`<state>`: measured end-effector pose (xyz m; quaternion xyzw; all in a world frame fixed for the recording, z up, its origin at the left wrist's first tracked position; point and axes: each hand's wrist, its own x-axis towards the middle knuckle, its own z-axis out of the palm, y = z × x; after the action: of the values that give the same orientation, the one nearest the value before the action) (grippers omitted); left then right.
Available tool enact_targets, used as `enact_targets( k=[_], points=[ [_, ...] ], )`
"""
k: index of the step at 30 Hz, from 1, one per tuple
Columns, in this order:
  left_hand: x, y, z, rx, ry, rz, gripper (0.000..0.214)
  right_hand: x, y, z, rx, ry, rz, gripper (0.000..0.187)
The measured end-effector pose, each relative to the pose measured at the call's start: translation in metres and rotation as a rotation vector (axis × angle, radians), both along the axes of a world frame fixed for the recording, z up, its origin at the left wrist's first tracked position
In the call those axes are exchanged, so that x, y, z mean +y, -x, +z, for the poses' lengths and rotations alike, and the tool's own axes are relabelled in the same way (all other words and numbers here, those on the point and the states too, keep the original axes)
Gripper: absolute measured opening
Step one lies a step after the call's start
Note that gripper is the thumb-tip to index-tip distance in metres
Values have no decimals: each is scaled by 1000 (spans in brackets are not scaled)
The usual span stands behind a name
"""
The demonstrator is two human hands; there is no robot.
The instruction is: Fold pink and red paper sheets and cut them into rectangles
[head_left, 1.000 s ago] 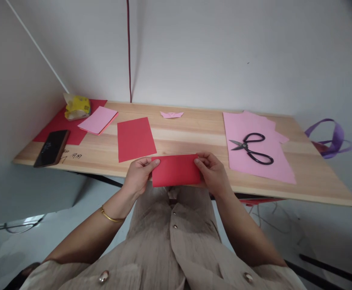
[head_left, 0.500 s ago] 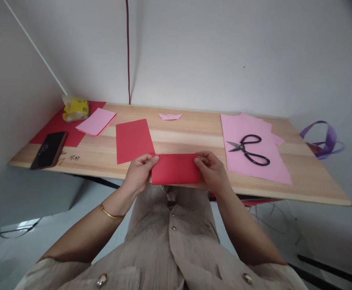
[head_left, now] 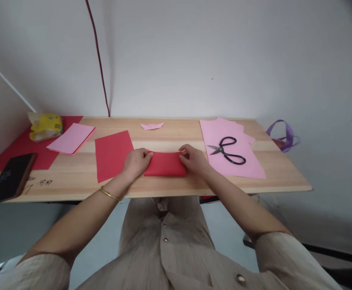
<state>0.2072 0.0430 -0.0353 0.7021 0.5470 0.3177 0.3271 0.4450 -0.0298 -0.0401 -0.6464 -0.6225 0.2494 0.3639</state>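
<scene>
Shown near the front edge of the wooden worktop (head_left: 284, 177), roughly midway along it: a red, folded rectangle of paper (head_left: 165, 164). Lies lengthwise from left to right, long axis nearly parallel to the front edge, directly between the left hand (head_left: 136, 161) and the right hand (head_left: 194, 159). Touched by both, so neither nearer: held at its far left corner by the left, at its far right corner by the right. On each side, thumb laid over the paper on the near face, fingers bent behind the far edge, closed to a pinch, slightly looser-looking on the right. Note the slight dip of the far edge between the two grips, and the straight, doubled near edge, parted from the worktop's front edge by a strip of bare wood. Cannot tell whether fully resting on the wood or a little raised. Just beyond the left hand, toward the worktop's left end: a flat, red, rectangular paper sheet (head_left: 112, 155), partly covered by that hand. Toward the right end: black-handled metal scissors (head_left: 221, 149), spread open on large pink paper sheets (head_left: 248, 163).
</scene>
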Motion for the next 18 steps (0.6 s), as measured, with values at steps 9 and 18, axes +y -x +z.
enact_targets(
  k=[9, 18],
  points=[
    [-3, -12, 5, 624, -198, -85, 24, 7, 10, 10, -349, 143, 51, 30],
    [-9, -14, 8, 802, -204, -74, 29, 9, 12, 17, -459, 248, 77, 33]
  ],
)
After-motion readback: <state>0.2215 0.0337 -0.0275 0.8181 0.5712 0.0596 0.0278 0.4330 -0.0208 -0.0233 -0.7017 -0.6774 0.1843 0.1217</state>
